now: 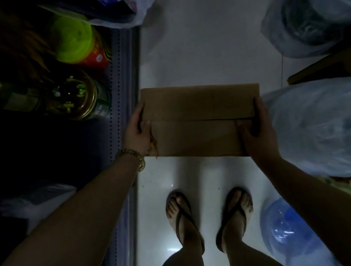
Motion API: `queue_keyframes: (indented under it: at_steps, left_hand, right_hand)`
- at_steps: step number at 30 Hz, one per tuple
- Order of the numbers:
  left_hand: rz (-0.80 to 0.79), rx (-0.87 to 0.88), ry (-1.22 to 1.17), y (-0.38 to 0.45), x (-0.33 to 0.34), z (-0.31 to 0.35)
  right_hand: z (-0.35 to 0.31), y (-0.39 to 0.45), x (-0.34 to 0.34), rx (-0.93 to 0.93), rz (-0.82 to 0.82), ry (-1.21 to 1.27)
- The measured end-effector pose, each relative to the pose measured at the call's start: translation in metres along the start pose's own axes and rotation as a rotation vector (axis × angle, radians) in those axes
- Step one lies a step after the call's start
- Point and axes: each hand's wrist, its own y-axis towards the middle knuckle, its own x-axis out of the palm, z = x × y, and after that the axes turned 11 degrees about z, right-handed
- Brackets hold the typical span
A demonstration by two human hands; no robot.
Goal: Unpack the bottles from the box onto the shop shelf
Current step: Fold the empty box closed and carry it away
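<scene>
A closed brown cardboard box (199, 117) hangs above the white floor in front of me, its top flaps shut. My left hand (139, 133) grips its left end, thumb on top, a gold bracelet on the wrist. My right hand (254, 125) grips its right end, thumb on the top flap. No bottles from the box are visible. The shop shelf (118, 91) runs along the left, dim, with its perforated grey edge beside the box.
On the shelf stand a green-lidded red jar (79, 42) and a gold-lidded jar (77, 95). Plastic bags (319, 129) crowd the right side, a blue plastic-wrapped item (284, 230) lies at lower right. My feet in flip-flops (209, 216) stand on the white floor.
</scene>
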Motion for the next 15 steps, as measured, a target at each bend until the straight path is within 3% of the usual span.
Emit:
queue_keyframes:
  at_steps: [10, 15]
  left_hand:
    - [-0.001, -0.06, 0.038, 0.027, 0.047, -0.056]
    - [0.011, 0.004, 0.064, 0.027, 0.053, -0.078]
  right_hand:
    - [0.072, 0.031, 0.038, 0.029, -0.06, -0.082]
    - [0.097, 0.027, 0.051, -0.039, -0.058, -0.114]
